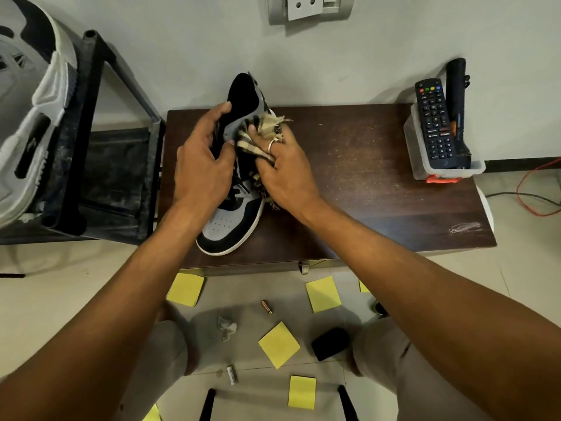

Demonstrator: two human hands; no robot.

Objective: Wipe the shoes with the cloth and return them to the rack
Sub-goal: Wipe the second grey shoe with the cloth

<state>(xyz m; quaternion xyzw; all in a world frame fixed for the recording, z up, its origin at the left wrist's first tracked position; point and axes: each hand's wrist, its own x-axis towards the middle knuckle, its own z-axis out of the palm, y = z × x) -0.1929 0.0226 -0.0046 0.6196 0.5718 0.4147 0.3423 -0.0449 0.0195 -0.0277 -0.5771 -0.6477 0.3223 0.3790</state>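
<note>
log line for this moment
step: wiping | left hand: holds shoe | right hand: grips cloth against shoe | shoe: on table

The light is soft and a bit dim, and shadows are faint. The dark table shines pale at its lower right. The middle looks sharp. The edges bend and stretch, so the white shoe at upper left looks huge and blurry.
</note>
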